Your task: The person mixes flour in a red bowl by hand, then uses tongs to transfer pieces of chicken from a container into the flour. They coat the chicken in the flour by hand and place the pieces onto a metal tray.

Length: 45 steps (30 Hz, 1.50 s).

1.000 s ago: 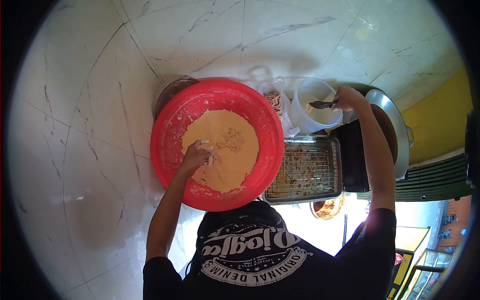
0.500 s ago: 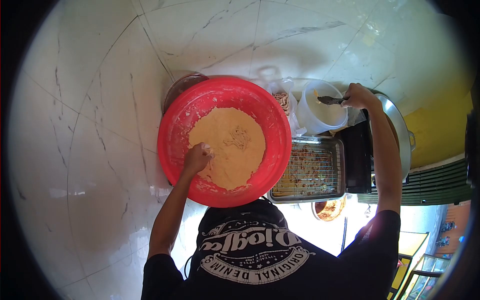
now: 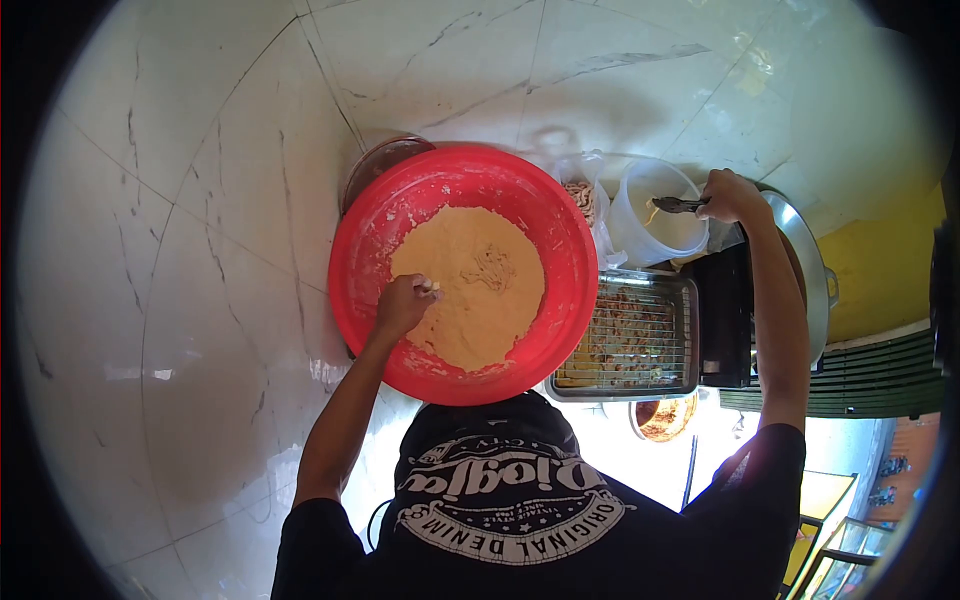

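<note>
A big red basin (image 3: 560, 235) holds a mound of tan flour mix (image 3: 470, 290) with a few coated strips (image 3: 493, 268) on top. My left hand (image 3: 403, 305) rests in the flour at the mound's left edge, its floury fingers curled shut. My right hand (image 3: 733, 197) reaches out to the right and grips dark metal tongs (image 3: 678, 205). The tips of the tongs hang inside a white plastic bucket (image 3: 650, 235) beside the basin.
A metal tray with a wire rack (image 3: 640, 340) of fried pieces sits right of the basin. Beyond it are a black box (image 3: 725, 315) and a large steel pan (image 3: 808, 265). A plastic bag (image 3: 583, 195) and a brown bowl (image 3: 385, 160) lie behind the basin on marble tiles.
My left hand's fingers have curled from spread to closed and slid towards the flour's left edge. My right hand keeps the tongs in the bucket. The view has drifted slightly.
</note>
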Motion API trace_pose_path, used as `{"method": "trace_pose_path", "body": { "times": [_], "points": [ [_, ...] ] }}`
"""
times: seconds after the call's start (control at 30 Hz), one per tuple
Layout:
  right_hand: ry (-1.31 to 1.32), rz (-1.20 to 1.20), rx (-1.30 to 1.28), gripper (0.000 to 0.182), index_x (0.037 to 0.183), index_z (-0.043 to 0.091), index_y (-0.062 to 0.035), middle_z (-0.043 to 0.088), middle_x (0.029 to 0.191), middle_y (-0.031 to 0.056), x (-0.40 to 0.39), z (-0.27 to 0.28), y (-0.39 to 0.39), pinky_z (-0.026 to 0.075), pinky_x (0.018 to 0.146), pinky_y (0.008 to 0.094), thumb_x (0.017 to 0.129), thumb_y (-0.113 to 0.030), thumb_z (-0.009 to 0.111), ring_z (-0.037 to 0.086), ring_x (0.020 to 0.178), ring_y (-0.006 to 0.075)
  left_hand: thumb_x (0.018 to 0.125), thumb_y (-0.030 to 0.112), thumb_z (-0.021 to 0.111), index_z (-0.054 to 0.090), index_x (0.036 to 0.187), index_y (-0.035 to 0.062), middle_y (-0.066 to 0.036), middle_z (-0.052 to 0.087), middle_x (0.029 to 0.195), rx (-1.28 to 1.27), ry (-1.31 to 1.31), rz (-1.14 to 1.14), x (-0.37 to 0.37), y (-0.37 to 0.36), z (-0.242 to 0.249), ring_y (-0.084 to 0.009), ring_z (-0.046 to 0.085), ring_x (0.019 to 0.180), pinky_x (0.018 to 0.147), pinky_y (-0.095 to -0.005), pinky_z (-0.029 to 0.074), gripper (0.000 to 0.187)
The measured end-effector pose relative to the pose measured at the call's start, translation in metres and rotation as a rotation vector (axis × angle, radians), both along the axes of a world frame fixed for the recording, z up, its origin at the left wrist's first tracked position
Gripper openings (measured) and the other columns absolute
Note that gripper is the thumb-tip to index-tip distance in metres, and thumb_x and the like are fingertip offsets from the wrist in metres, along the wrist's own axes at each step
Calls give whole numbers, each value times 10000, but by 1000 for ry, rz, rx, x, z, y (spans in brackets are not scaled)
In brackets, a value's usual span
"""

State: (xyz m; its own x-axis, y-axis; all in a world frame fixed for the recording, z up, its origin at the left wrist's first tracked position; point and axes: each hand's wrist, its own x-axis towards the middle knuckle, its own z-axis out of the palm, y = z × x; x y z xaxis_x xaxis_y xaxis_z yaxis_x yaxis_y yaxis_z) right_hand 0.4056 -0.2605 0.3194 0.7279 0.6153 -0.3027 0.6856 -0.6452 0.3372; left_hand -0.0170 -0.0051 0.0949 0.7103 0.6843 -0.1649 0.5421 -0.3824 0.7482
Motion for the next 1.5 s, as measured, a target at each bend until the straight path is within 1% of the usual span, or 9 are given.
{"method": "trace_pose_path", "body": {
  "times": [0.17,0.23,0.33,0.47,0.53,0.6,0.87,1.17,1.5],
  "points": [
    [-47,-2,28,453,1000,637,-51,609,1073,127,-11,8,5,494,849,391,662,-334,742,588,1028,283,742,230,741,627,857,-22,-127,656,765,-136,-130,-51,-2,5,-11,-237,633,686,632,-337,476,301],
    [-25,44,4,402,967,675,-62,602,1070,134,-14,12,8,491,849,391,665,-319,737,592,1003,286,746,209,735,627,863,-25,-133,656,770,61,-8,-66,-1,-1,8,-234,635,694,637,-335,480,283],
    [-19,113,111,340,924,711,-82,600,1059,137,-33,28,11,486,836,392,673,-310,726,596,953,295,748,204,728,631,867,-18,-132,649,754,-7,-147,-41,-4,2,-9,-235,632,690,632,-340,475,270],
    [178,103,239,299,906,724,-99,620,1001,140,-83,47,34,478,823,397,679,-294,724,590,917,306,755,195,717,636,872,-12,-125,642,739,-62,-183,-55,-9,2,-10,-228,614,669,629,-342,464,250],
    [314,236,306,298,926,721,-120,646,881,146,-113,41,43,473,818,395,678,-285,732,595,880,310,760,180,705,643,870,0,-117,637,728,-41,-94,-46,-8,2,1,-219,592,647,625,-336,453,221],
    [444,426,265,251,915,719,-118,634,702,143,-142,22,55,479,688,386,689,-228,716,617,681,284,760,175,701,646,866,4,-114,638,730,-39,-76,-62,-7,3,9,-214,587,645,627,-331,451,208],
    [595,496,65,304,924,702,-117,664,803,121,-227,-109,83,517,716,395,682,-298,736,649,790,288,781,185,698,644,909,-9,-148,642,782,-65,-8,-107,-3,-3,19,-210,615,715,666,-318,462,239],
    [612,461,190,293,913,699,-128,645,739,127,-199,-97,79,499,701,420,686,-310,730,628,747,306,766,129,650,660,899,34,-114,666,803,-61,17,-322,10,-3,34,-268,644,762,707,-349,489,164],
    [735,442,286,275,901,690,-97,646,763,136,-192,-99,68,499,712,417,701,-285,718,633,766,304,771,44,658,645,945,-23,-127,662,850,-110,-61,-451,31,-1,58,-200,624,806,762,-312,473,187]
  ]
}}
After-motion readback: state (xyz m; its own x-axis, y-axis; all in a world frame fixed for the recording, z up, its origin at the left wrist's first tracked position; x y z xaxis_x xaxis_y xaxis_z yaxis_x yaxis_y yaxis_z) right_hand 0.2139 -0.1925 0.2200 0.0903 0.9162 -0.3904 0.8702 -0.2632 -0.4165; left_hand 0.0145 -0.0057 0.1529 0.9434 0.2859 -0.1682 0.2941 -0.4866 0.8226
